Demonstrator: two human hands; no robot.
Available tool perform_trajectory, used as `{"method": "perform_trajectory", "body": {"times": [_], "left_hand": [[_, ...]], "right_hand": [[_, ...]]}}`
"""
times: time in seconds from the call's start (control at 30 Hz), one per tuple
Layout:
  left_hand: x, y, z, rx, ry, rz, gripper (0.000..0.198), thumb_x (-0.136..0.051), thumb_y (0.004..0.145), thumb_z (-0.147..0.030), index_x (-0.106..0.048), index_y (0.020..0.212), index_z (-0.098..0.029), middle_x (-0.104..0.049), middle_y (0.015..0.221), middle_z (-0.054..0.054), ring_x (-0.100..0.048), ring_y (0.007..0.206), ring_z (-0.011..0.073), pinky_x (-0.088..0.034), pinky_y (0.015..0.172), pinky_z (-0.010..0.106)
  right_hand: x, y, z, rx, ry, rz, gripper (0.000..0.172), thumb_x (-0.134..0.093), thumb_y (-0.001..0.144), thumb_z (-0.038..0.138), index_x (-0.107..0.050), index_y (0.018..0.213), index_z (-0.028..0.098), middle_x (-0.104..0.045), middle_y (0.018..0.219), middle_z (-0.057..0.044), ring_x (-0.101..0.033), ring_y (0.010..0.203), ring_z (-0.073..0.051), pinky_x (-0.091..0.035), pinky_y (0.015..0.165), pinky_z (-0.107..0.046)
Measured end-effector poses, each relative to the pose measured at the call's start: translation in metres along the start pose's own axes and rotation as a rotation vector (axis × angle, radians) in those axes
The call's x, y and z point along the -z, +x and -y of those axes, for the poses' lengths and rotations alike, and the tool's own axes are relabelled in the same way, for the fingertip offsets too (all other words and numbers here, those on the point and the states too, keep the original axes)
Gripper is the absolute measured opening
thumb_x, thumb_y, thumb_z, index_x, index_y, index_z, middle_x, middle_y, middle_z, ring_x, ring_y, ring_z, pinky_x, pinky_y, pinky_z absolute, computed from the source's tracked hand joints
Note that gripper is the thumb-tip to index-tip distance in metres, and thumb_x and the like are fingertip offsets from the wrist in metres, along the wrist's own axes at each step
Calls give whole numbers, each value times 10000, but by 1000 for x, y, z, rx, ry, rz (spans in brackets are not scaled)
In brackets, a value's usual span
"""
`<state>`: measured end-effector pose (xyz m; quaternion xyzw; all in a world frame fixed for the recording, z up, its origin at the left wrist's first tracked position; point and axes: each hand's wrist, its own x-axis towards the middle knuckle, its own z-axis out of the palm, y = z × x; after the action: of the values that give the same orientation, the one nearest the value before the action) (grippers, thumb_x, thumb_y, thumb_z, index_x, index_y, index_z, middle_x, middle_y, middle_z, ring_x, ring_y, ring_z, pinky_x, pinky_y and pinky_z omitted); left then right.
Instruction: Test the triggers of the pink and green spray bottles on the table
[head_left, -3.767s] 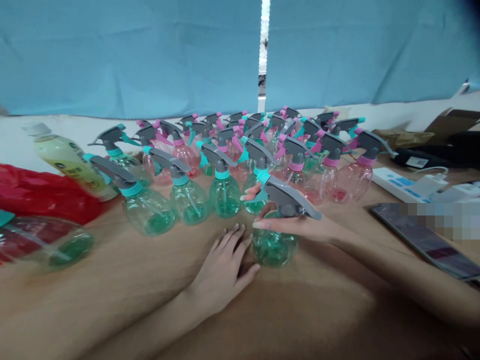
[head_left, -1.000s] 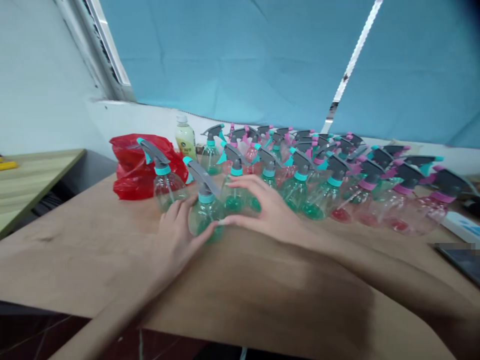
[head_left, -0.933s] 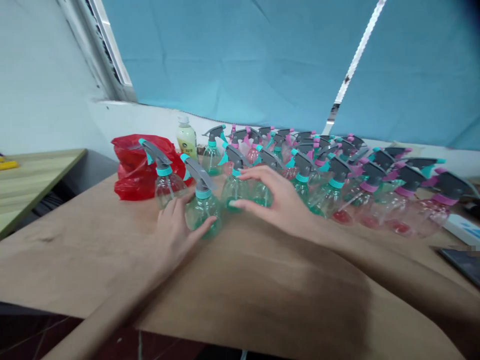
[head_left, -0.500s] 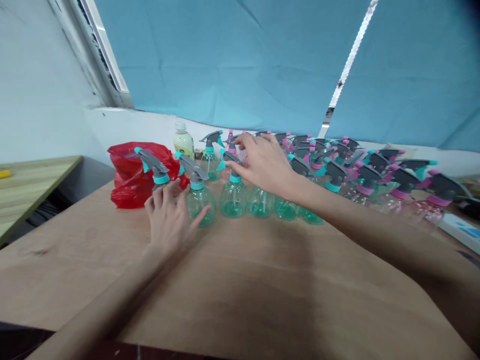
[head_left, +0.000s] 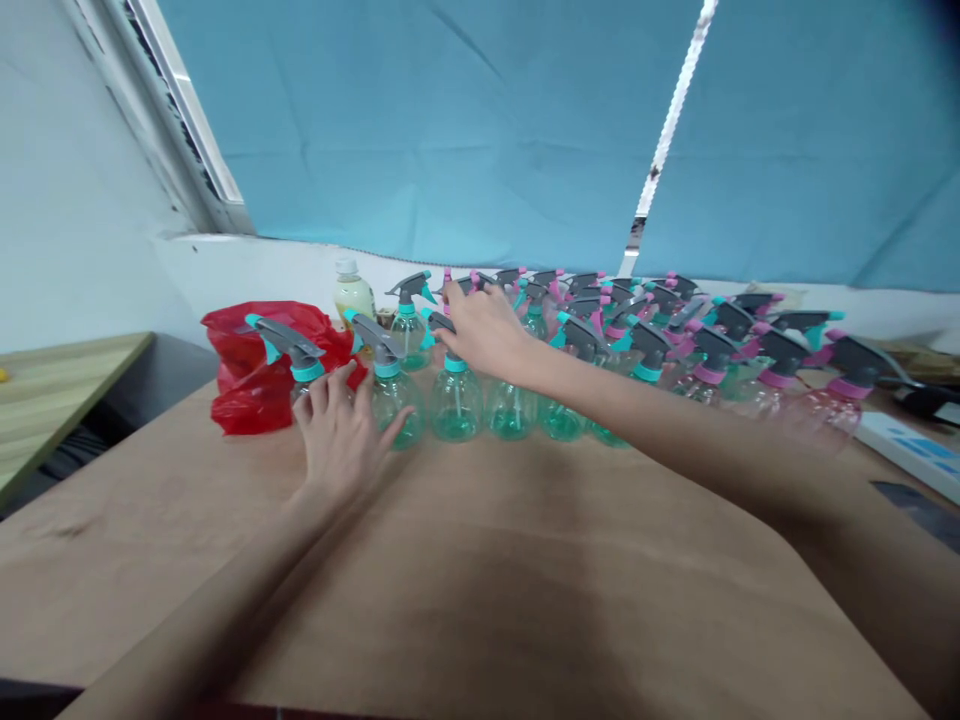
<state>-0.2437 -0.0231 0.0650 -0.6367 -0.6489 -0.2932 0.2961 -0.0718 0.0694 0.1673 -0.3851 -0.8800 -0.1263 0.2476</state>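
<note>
Brown board tabletop (head_left: 525,600): rows of spray bottles, both hands at the front row

Far left: pale wood side table (head_left: 67,390), small yellow item at its edge, too small to tell. Behind: white wall (head_left: 75,180), then blue curtain (head_left: 420,130) with a narrow bright gap. Against the back of the board: crumpled red plastic bag (head_left: 247,410); just right of it, upright capped bottle of pale yellow drink (head_left: 347,298).

Left hand (head_left: 341,435): fingers spread and relaxed, no grip. Fingertips (head_left: 322,375) at the collar of the leftmost spray bottle (head_left: 307,372); thumb touching the side of the second spray bottle (head_left: 394,405).

Right hand (head_left: 480,330): fingers curved down over the grey sprayer head of the third spray bottle (head_left: 456,412); firmness of hold unclear from this view.

Further right: upright teal-collared spray bottles (head_left: 511,425), close together, green-tinted at the base. Behind and beyond: dense group of pink-collared spray bottles (head_left: 825,405). Far right: white power strip (head_left: 904,450), dark flat device (head_left: 919,515), edge only.
</note>
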Motion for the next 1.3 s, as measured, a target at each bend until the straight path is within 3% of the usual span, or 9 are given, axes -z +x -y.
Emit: {"method": "perform_trajectory", "body": {"times": [0.17, 0.4, 0.5, 0.7, 0.87, 1.0, 1.1, 1.2, 1.3], "left_hand": [[7, -4, -7, -42, 46, 22, 588, -461, 938, -530, -390, 1379, -147, -408, 1390, 200, -384, 1239, 446, -306, 965, 611], [25, -24, -30, -182, -77, -57, 554, -557, 915, -417, -366, 1384, -192, -441, 1352, 189, -448, 1197, 388, -363, 955, 547], [28, -34, -43, -244, -291, 34, 515, -518, 945, -363, -338, 1395, -190, -466, 1294, 159, -482, 1174, 315, -397, 976, 476], [17, -51, -68, 44, -606, 311, 607, -524, 917, -488, -285, 1414, -234, -450, 1326, 133, -480, 1219, 316, -393, 987, 531], [16, -56, -98, 37, -770, 425, 746, -587, 884, -466, -159, 1461, -263, -338, 1475, 132, -346, 1346, 317, -346, 1049, 521], [24, -57, -127, -22, -748, 483, 722, -600, 868, -471, -209, 1442, -273, -457, 1396, 110, -389, 1316, 339, -416, 990, 526], [23, -57, -147, -16, -835, 553, 664, -606, 869, -482, -276, 1412, -290, -514, 1332, 86, -468, 1250, 325, -434, 969, 504], [18, -55, -166, -46, -919, 603, 672, -638, 850, -475, -306, 1399, -274, -511, 1329, 89, -492, 1218, 320, -406, 983, 507], [12, -52, -187, -85, -997, 617, 663, -657, 843, -435, -319, 1383, -253, -489, 1349, 95, -467, 1240, 306, -380, 1008, 498]], "right_hand": [[-4, -3, -3, 28, 36, 40, 281, -515, 898, 198, -558, 1107, 16, -683, 872, -186, -636, 828, -258, -402, 709, -336], [5, -15, -5, 96, 86, 69, 289, -500, 919, 228, -536, 1129, 34, -677, 834, -155, -620, 800, -241, -382, 651, -310], [15, -26, -2, 124, 96, 87, 264, -530, 903, 222, -553, 1106, 56, -677, 832, -143, -618, 750, -219, -372, 602, -290], [39, -67, -2, 187, 151, 154, 320, -492, 920, 299, -512, 1168, 98, -661, 770, -110, -577, 596, -190, -324, 479, -271], [60, -105, -13, 169, 155, 183, 259, -481, 926, 325, -549, 1084, 131, -650, 718, -89, -571, 562, -193, -296, 453, -273], [78, -135, -36, 102, 252, 198, 314, -482, 927, 400, -563, 1111, 159, -681, 778, -73, -632, 671, -229, -383, 530, -305], [83, -161, -67, 71, 458, 247, 549, -563, 834, 559, -512, 1236, 189, -685, 1067, -98, -650, 949, -263, -484, 723, -342], [78, -189, -98, 58, 642, 307, 769, -684, 720, 576, -425, 1341, 203, -575, 1306, -106, -560, 1168, -276, -472, 907, -381], [66, -212, -116, -15, 782, 306, 822, -753, 666, 526, -410, 1346, 217, -561, 1315, -99, -556, 1164, -271, -466, 928, -400]]}}
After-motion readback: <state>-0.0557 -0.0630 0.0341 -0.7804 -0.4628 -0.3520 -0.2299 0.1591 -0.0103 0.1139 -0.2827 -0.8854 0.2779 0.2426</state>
